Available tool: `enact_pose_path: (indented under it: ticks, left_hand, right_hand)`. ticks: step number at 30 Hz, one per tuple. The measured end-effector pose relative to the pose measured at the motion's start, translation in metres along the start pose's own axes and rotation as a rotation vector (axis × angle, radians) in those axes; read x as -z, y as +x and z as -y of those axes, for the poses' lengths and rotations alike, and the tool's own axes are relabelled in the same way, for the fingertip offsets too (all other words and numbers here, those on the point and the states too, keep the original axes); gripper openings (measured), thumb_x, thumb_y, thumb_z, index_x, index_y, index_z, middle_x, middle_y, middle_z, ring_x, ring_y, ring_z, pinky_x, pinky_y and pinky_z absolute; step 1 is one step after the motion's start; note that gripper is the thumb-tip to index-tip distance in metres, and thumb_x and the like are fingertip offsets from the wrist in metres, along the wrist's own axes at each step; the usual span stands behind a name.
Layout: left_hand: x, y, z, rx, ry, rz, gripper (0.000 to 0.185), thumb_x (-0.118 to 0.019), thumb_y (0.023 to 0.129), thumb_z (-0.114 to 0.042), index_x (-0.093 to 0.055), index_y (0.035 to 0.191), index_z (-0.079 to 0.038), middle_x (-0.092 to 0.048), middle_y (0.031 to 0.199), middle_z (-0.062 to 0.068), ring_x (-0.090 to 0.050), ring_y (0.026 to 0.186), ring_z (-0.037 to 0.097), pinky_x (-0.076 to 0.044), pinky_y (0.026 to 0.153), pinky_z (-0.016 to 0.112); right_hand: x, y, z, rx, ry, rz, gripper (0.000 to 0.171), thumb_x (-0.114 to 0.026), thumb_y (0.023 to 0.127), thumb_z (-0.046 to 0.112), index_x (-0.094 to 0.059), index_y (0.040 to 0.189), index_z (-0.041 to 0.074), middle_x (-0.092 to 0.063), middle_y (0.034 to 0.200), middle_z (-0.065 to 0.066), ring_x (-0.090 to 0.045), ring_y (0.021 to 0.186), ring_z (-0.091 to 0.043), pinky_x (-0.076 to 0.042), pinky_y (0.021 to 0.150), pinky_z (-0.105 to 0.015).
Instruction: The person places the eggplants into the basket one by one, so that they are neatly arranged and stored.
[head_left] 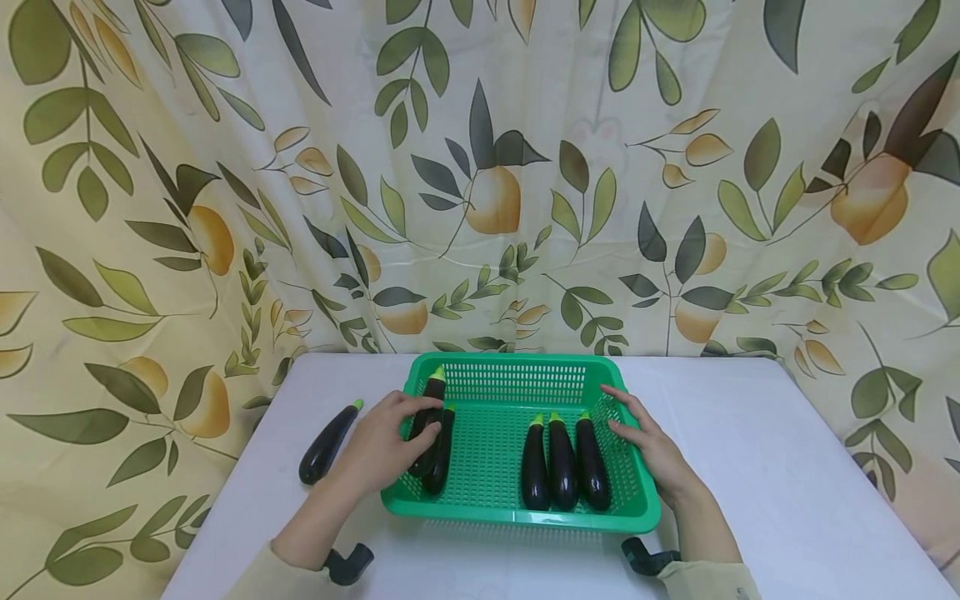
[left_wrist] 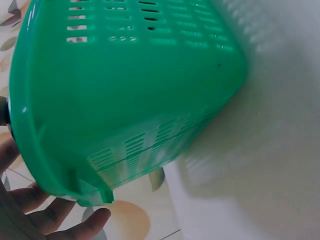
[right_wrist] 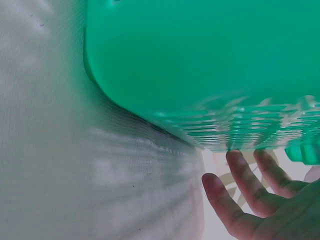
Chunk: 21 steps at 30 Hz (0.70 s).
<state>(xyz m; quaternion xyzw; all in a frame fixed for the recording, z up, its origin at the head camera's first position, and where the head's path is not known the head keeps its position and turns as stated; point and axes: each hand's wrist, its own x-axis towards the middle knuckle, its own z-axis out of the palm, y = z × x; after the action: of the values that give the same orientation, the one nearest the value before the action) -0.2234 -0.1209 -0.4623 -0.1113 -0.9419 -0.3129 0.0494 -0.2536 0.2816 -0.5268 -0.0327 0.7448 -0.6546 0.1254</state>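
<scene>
Your left hand (head_left: 382,446) curls around two eggplants (head_left: 433,442) at the green basket's (head_left: 517,517) left side; your right hand (head_left: 648,442) rests spread on its right rim, basket mid-worktop (head_left: 787,483)

A bright green perforated plastic basket (head_left: 517,392) holds glossy, deep purple-black eggplants (head_left: 562,462) with pale green stem caps, on a plain white table (head_left: 787,467). One more eggplant (head_left: 327,443) of the same dark purple with a green tip lies beyond the left hand's fingers (head_left: 408,417). Behind hangs a cream curtain (head_left: 480,167) printed with green, grey and dark leaves and orange-yellow fruit.
</scene>
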Motion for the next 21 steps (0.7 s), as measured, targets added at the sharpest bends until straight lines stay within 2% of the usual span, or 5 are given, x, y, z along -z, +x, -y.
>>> enact_pose_path:
  ticks: [6, 16, 21]
  left_hand:
    - [-0.004, 0.0, -0.002, -0.024, -0.004, 0.009, 0.033, -0.072, 0.098, -0.035, -0.072, 0.13, -0.03, -0.065, 0.114, -0.002, -0.059, 0.09, 0.02, -0.047, 0.067, 0.03]
    - [-0.014, 0.001, -0.003, -0.007, 0.027, 0.029, 0.032, -0.07, 0.099, -0.038, -0.07, 0.13, -0.035, -0.066, 0.121, -0.002, -0.064, 0.106, 0.019, -0.056, 0.083, 0.04]
    - [-0.018, 0.002, -0.004, -0.004, 0.031, 0.035, 0.031, -0.069, 0.099, -0.039, -0.07, 0.131, -0.036, -0.066, 0.123, -0.002, -0.064, 0.106, 0.019, -0.055, 0.082, 0.039]
  right_hand:
    - [0.0, 0.0, 0.0, 0.002, 0.002, 0.004, 0.055, -0.04, 0.111, 0.027, -0.024, 0.164, 0.032, -0.011, 0.172, -0.019, -0.029, 0.149, -0.059, -0.051, 0.1, -0.067]
    - [0.0, 0.0, 0.0, 0.006, 0.004, 0.006, 0.056, -0.04, 0.111, 0.027, -0.023, 0.164, 0.032, -0.01, 0.172, -0.018, -0.028, 0.149, -0.06, -0.05, 0.099, -0.068]
    - [0.0, 0.0, 0.0, 0.009, 0.004, 0.006, 0.056, -0.04, 0.111, 0.027, -0.023, 0.164, 0.032, -0.009, 0.173, -0.018, -0.027, 0.149, -0.06, -0.05, 0.099, -0.069]
